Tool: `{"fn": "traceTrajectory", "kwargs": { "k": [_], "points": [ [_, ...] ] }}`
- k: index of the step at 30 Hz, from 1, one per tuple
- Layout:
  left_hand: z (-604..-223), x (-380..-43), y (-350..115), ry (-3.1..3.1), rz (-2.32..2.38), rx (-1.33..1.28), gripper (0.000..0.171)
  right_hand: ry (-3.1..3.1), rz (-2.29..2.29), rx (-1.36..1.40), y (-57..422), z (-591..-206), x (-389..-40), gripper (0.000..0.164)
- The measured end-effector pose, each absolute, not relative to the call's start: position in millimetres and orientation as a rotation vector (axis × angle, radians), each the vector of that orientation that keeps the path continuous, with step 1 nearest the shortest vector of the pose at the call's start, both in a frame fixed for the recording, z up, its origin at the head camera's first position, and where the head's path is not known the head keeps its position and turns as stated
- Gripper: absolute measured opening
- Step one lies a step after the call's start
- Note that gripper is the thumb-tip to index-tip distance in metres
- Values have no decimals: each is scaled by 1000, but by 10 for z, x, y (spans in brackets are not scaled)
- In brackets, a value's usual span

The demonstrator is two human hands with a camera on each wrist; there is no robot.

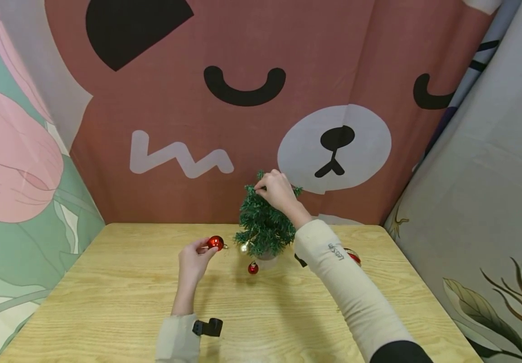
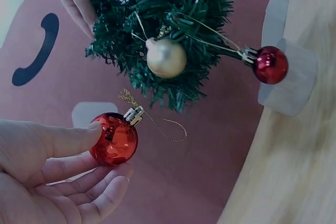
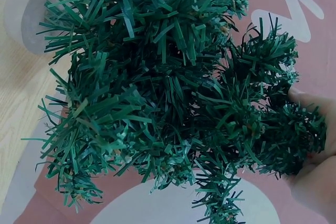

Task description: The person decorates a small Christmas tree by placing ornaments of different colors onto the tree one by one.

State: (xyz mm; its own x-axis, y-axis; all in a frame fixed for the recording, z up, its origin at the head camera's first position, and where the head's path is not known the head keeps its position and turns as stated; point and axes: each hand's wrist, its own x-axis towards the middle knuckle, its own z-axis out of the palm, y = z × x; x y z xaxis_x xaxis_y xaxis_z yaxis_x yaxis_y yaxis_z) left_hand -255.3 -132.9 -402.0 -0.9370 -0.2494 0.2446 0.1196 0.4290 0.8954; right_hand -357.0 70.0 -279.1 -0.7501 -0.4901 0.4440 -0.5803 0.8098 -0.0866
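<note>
A small green artificial Christmas tree (image 1: 263,224) stands upright in a pale pot (image 1: 267,261). To its left, my left hand (image 1: 193,262) pinches a shiny red bauble (image 2: 116,142) between thumb and fingers. The bauble's gold string loop (image 2: 172,132) sticks out toward the tree. Near the treetop, my right hand (image 1: 279,189) grips the end of a branch (image 3: 294,135) between thumb and fingers. From the lower branches hang a pearly gold bauble (image 2: 167,59) and a smaller dark red bauble (image 2: 271,65).
Behind the right sleeve (image 1: 333,257), a red and gold round thing (image 1: 353,256) lies partly hidden on the wooden table (image 1: 120,287). A brown curtain with a bear face (image 1: 175,111) hangs right behind the table, with patterned cloths on both sides.
</note>
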Motion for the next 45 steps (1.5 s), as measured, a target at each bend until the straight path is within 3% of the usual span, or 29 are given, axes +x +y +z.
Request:
{"fn": "traceTrajectory", "kwargs": {
  "k": [45],
  "points": [
    [-3519, -2682, -1167, -2198, -1534, -91, 36, -2592, 249, 848, 710, -2761, -3578, 14]
  ]
}}
